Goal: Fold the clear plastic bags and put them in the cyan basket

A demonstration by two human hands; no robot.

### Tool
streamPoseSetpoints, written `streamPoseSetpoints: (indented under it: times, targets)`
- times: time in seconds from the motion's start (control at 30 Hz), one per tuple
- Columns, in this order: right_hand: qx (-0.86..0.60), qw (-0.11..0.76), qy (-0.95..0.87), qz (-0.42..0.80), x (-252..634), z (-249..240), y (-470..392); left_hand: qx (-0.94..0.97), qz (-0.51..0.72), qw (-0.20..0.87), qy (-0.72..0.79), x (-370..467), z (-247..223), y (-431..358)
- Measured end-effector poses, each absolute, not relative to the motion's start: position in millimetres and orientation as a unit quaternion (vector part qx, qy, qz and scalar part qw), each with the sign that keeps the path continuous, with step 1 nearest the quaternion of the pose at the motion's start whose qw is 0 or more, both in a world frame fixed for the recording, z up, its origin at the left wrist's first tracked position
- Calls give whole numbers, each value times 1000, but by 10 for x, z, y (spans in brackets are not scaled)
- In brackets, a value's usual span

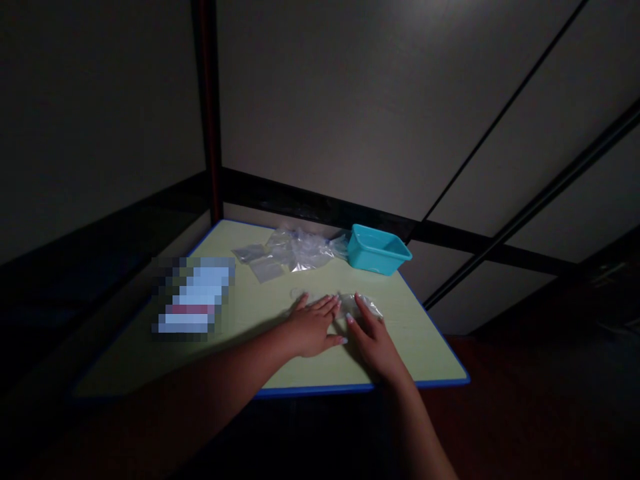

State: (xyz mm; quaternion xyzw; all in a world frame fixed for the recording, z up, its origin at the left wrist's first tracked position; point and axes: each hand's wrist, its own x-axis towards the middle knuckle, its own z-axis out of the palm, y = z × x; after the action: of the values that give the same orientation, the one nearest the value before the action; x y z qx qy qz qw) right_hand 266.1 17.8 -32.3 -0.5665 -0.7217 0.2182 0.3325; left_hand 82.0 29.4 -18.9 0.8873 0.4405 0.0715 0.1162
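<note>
A clear plastic bag [371, 306] lies flat on the table in front of me, partly covered by my hands. My left hand [316, 327] rests over its left part with the fingers spread. At the bag's right part, my right hand [371, 337] has its fingertips on the plastic, with thumb and fingers apart. Whether anything is inside the bag is hard to make out. Beyond the hands, several clear plastic bags [305, 250] lie in a loose, crumpled heap with a few flat ones at its left.
A turquoise plastic basket [377, 257] stands at the table's back right, touching or close to the heap's end. At the left lies a pixelated, bright rectangular thing [197, 300]. The pale table [420, 347] has a blue edge and stands against a panelled wall [350, 100].
</note>
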Motion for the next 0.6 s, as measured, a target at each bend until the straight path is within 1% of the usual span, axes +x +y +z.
streamPoseSetpoints:
  times: [0.13, 0.3, 0.6]
  targets:
    - [-591, 310, -721, 188, 2620, -328, 193, 887, 74, 114, 441, 821, -198, 295]
    - [-600, 292, -722, 184, 2607, -332, 191, 885, 68, 120, 445, 821, -184, 287]
    - [-599, 300, -720, 181, 2626, -316, 215, 885, 73, 130, 441, 813, -210, 308]
